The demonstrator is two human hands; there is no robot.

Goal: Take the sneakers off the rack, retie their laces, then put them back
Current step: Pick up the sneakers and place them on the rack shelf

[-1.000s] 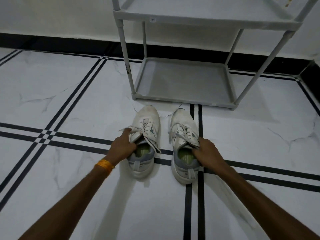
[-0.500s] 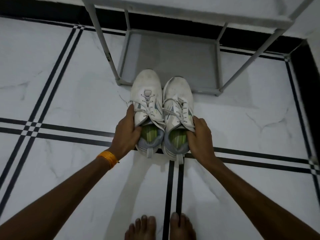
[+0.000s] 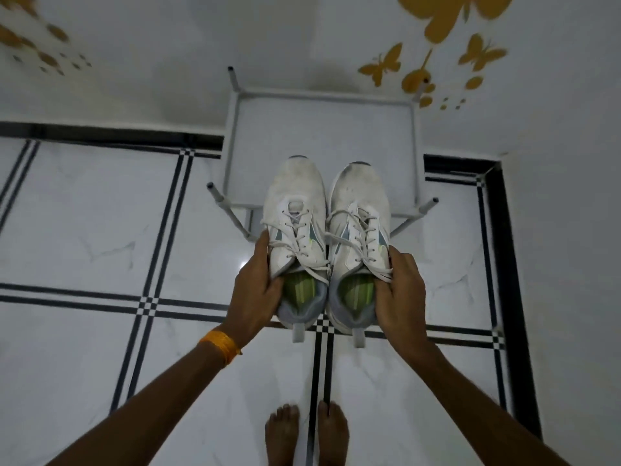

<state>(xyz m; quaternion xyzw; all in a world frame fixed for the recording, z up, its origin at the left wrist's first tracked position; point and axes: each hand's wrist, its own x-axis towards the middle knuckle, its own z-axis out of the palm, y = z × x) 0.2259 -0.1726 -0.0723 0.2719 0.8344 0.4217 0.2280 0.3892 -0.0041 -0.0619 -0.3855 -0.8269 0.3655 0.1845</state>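
At the centre of the frame two white sneakers are held side by side, toes pointing toward the top of the frame. The left hand (image 3: pixel 255 290) is clamped on the left sneaker (image 3: pixel 295 230) at its outer side by the collar, thumb hooked into the opening over the green insole. The right hand (image 3: pixel 400 294) is clamped on the right sneaker (image 3: pixel 359 230) the same way, fingers wrapped over the outer edge and into the collar. The two shoes touch along their inner sides. Their laces (image 3: pixel 302 243) are threaded through the eyelets and lie loosely across the tongues; whether they are knotted cannot be told.

The toes overlap the front edge of the grey rack (image 3: pixel 322 129), whose top shelf shows from above in the upper middle of the frame; whether the shoes touch it cannot be told. An orange band (image 3: pixel 221 344) circles the left wrist. Two bare feet (image 3: pixel 305 432) stand at the bottom centre on the white floor (image 3: pixel 84 230) with black lines. Yellow butterfly stickers (image 3: pixel 437 45) dot the wall at upper right.
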